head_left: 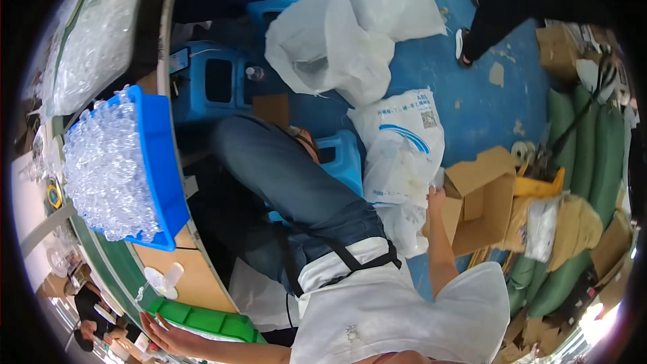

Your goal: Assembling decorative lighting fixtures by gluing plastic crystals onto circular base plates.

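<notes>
My left hand (162, 337) is at the lower left, fingers spread and holding nothing I can see, beside a green bin (202, 317). Just above its fingertips lies a small clear plastic piece (141, 293). Close by, a translucent cup-like piece (174, 274) rests on a white round dish (155, 282) on the bench. Out to the right, my right hand (437, 197) has its fingers closed at the edge of a white printed sack (401, 141) and an open cardboard box (482, 212). A small pale translucent thing (439, 177) shows at its fingertips; its kind is unclear.
A blue bin (165, 162) heaped with clear plastic parts (111, 168) stands on the bench, left. Blue stools (216, 81), white sacks (330, 40) and green rolls (596, 141) surround me. Another person's legs (499, 13) are at the upper right.
</notes>
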A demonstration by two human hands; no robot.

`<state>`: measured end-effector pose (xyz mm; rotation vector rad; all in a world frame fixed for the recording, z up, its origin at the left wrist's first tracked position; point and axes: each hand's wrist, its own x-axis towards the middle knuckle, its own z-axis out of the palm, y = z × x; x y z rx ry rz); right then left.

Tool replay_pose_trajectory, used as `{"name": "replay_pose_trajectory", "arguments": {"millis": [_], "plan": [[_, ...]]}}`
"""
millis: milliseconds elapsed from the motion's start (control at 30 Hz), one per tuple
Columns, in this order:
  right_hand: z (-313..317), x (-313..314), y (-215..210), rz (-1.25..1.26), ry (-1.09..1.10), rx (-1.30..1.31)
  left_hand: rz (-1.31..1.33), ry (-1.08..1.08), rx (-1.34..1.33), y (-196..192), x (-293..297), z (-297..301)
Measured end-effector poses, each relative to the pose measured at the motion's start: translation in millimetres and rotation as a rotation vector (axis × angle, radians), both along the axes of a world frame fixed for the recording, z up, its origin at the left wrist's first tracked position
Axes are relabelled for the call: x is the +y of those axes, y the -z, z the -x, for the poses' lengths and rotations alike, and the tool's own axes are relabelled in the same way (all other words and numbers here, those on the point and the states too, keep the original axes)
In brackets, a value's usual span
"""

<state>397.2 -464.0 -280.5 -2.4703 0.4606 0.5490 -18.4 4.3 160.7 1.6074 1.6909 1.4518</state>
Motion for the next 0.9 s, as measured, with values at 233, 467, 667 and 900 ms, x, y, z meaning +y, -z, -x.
{"name": "replay_pose_trajectory", "arguments": {"millis": [233, 467, 667, 900], "plan": [[22, 2, 67, 0.242, -0.331, 0.054, 0.024, 0.079, 0.003, 22, -25, 5], [-19, 40, 140, 0.303, -0.323, -0.094, 0.044, 0.105, -0.066, 46, -65, 14], [-71, -16, 253, 0.293, -0.741, 0.357, 0.092, 0.107, -0.134, 71, -69, -11], [-15, 27, 243, 0.184, -0.261, 0.273, -0.04, -0.024, 0.016, 13, -98, 17]]}}
